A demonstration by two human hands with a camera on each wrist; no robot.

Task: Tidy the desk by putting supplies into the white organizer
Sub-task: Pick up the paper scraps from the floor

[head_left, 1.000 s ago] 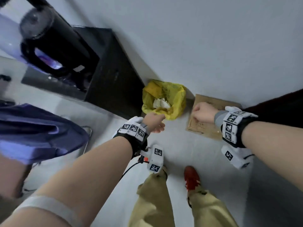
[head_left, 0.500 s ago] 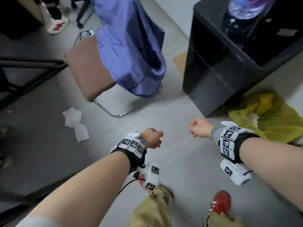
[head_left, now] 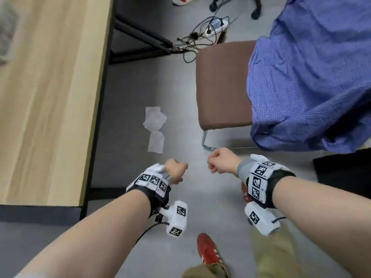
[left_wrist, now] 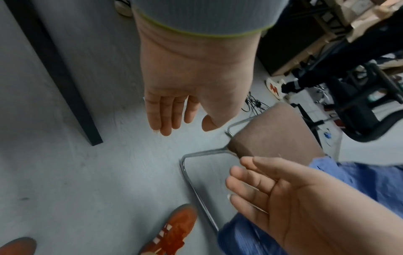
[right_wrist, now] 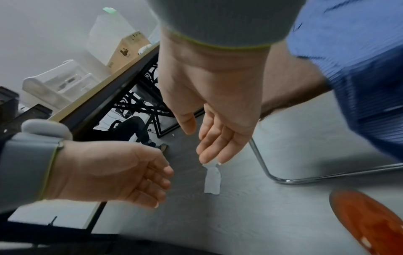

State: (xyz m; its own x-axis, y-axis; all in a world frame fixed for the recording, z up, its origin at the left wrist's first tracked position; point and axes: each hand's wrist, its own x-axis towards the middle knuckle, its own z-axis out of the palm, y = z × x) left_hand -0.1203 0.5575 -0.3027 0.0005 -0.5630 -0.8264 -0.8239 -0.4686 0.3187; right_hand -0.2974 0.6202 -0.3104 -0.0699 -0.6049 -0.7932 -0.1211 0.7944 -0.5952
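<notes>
Both my hands hang over the grey floor beside the wooden desk (head_left: 50, 97), and neither holds anything. My left hand (head_left: 177, 173) is to the right of the desk's near corner, fingers relaxed and loosely bent. My right hand (head_left: 217, 163) is level with it, in front of the chair, fingers likewise loose. The wrist views show both palms bare. The white organizer (right_wrist: 59, 82) stands on the desk top, seen only in the right wrist view, far from both hands. No supplies show in any view.
A brown chair (head_left: 222, 85) with a blue shirt (head_left: 311, 77) draped over it stands to the right. White tissue (head_left: 154, 129) lies on the floor ahead. Cables and a power strip (head_left: 208, 31) lie further off. A cardboard box (right_wrist: 126, 50) sits on the desk.
The head view has swung away from the yellow bag and black cabinet to the desk and chair. Both hands stay in front of me, holding nothing.
</notes>
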